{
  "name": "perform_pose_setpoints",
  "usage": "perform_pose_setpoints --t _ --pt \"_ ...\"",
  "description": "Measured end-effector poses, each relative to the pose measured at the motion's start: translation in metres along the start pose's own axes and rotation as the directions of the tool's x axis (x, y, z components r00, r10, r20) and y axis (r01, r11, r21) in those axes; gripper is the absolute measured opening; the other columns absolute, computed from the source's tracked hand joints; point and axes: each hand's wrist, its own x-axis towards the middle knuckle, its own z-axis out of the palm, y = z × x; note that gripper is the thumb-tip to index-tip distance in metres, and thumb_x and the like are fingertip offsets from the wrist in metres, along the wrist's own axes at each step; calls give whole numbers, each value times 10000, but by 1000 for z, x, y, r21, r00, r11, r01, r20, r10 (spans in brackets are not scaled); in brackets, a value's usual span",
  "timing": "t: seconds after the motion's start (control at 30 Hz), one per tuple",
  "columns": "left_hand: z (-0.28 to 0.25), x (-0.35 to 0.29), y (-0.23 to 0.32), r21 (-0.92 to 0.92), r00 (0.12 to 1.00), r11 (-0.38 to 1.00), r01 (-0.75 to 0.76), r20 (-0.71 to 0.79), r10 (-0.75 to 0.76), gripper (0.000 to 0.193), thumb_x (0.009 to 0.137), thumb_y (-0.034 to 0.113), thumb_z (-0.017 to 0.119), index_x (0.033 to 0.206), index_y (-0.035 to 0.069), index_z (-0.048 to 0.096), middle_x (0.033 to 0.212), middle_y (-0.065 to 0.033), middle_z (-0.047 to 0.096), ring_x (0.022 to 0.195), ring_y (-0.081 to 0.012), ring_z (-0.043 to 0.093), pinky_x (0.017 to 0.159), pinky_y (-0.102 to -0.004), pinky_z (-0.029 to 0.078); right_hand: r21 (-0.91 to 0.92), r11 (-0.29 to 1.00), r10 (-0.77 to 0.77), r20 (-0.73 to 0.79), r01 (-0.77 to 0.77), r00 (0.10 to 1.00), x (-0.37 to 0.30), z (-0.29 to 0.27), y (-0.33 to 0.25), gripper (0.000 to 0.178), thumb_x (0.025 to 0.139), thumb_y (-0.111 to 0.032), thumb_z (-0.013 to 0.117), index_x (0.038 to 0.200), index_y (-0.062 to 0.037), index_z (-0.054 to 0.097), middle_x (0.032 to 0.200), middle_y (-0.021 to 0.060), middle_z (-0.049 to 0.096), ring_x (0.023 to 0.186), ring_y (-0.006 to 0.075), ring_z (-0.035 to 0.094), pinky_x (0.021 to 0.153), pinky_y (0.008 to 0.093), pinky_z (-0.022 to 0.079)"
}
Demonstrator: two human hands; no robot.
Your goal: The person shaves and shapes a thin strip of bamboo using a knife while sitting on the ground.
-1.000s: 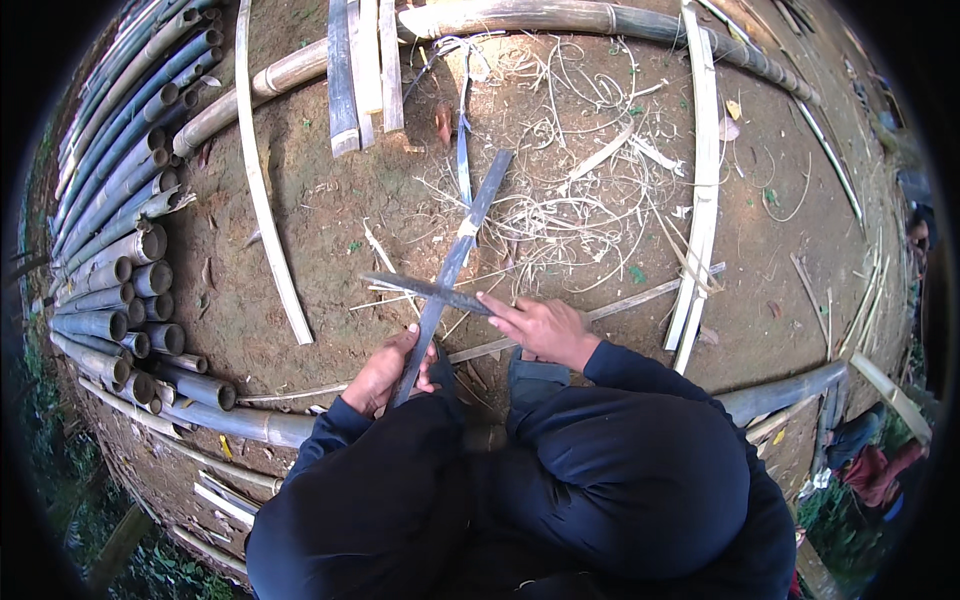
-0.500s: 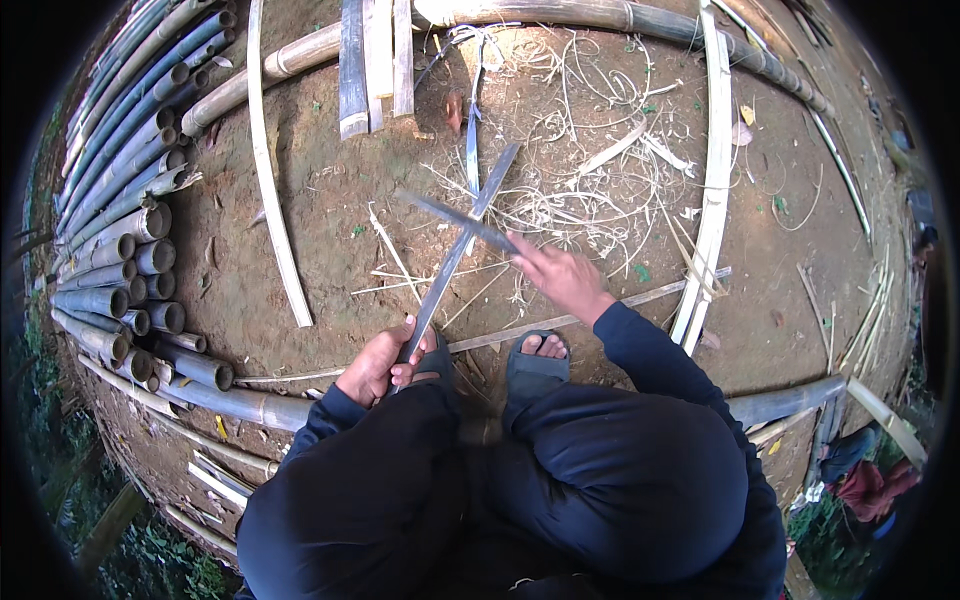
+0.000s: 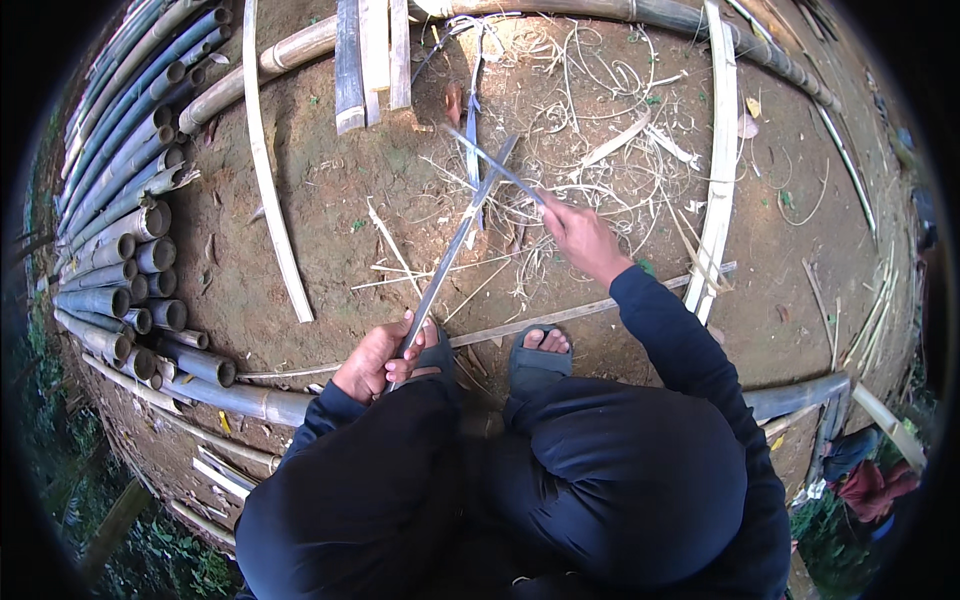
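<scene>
My left hand (image 3: pixel 372 362) is closed around the near end of a dark bamboo strip (image 3: pixel 443 266), close to my left foot. The strip slants away from me, up and to the right. My right hand (image 3: pixel 588 243) grips the handle end of a long-bladed knife (image 3: pixel 471 146), its blade pointing forward and left. Near the strip's far end, the blade crosses it; I cannot tell how firmly they touch. Curly bamboo shavings (image 3: pixel 610 195) lie on the ground beyond and around the crossing.
Bamboo poles (image 3: pixel 130 290) are stacked at the left. Split slats (image 3: pixel 373 50) lean on a thick pole (image 3: pixel 300 50) at the far side. Pale strips (image 3: pixel 270 190) lie left, and more (image 3: pixel 718 170) right. Another pole (image 3: pixel 245 400) runs near my feet.
My right hand and the knife have moved forward and right, so the blade now crosses the strip closer to its far end. My left hand has stayed nearly in place.
</scene>
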Motion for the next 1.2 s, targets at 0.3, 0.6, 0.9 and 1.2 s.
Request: perform_pose_setpoints --t 0.3,0.6,0.9,1.2 --pt "0 -4 -1 -11 1000 1000 -6 8 6 408 1065 365 358 860 53 522 613 13 442 374 -23 272 284 -174 212 -36 996 77 -36 -78 996 13 -2 -5 427 1026 -353 471 1370 -112 545 688 203 649 559 364 642 559 467 529" --pt "-5 -1 -4 -30 1000 1000 -1 22 2 429 1064 388 360 841 56 515 601 15 432 366 -22 257 288 -176 203 -27 994 102 -55 -103 993 12 4 -3 403 1011 -352 498 1343 -136 570 644 211 633 587 387 648 588 498 525" --pt "-1 -2 -1 -35 999 999 -20 35 22 400 1060 351 366 827 57 505 590 -1 458 338 -45 294 283 -189 255 -116 979 173 15 -170 985 7 -6 8 411 1021 -342 471 1354 -116 559 637 216 625 550 365 636 549 479 519" --pt "7 5 -8 45 996 995 -88 13 87 482 1053 466 319 766 112 474 494 36 399 309 -62 311 281 -196 268 -31 994 107 18 -106 994 -33 23 -34 447 1027 -371 471 1409 -141 509 572 120 581 489 288 624 488 433 523"
